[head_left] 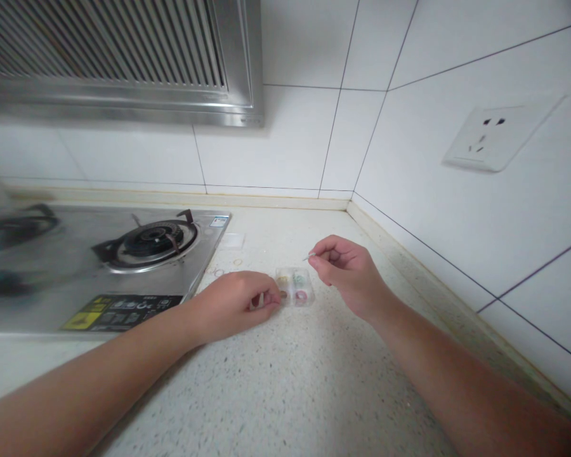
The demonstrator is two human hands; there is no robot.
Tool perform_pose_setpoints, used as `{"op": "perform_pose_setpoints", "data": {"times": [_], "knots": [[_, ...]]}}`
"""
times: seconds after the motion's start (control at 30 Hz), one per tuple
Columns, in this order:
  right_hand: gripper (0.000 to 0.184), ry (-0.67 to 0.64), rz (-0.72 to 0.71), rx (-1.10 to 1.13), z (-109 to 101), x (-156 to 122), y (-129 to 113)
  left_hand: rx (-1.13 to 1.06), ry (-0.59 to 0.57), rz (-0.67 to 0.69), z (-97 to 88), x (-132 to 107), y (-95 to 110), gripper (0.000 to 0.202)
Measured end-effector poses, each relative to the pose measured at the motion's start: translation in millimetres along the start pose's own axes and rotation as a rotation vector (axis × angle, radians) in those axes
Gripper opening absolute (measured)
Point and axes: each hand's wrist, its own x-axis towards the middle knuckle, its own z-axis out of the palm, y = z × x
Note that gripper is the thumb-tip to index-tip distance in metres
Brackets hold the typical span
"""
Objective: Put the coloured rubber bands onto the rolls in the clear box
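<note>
A small clear plastic box [295, 287] with compartments of tiny coloured rings sits on the speckled countertop [285, 381]. My left hand [235, 303] rests on the counter just left of the box, fingers curled, touching its left edge and pinching something small. My right hand [345, 270] hovers just right of the box and above it, fingers pinched on a thin pale stick-like item [309, 257] that points left.
A steel gas hob [99, 266] with a black burner [155, 241] lies to the left, under a range hood [124, 57]. The clear box lid [232, 240] and loose rings [219, 271] lie beside the hob. Tiled walls meet in the corner; a wall socket [497, 136] is at right.
</note>
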Motion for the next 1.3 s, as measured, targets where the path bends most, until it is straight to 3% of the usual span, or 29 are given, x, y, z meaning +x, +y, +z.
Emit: {"op": "perform_pose_setpoints", "data": {"times": [0.87, 1.3], "knots": [[0.005, -0.051, -0.024, 0.06, -0.8, -0.9, -0.4, 0.032, -0.011, 0.004, -1.5, 0.5, 0.6, 0.012], [0.014, -0.019, 0.007, 0.025, -0.3, -0.6, -1.5, 0.038, -0.014, 0.012, -1.9, 0.9, 0.9, 0.013]]}}
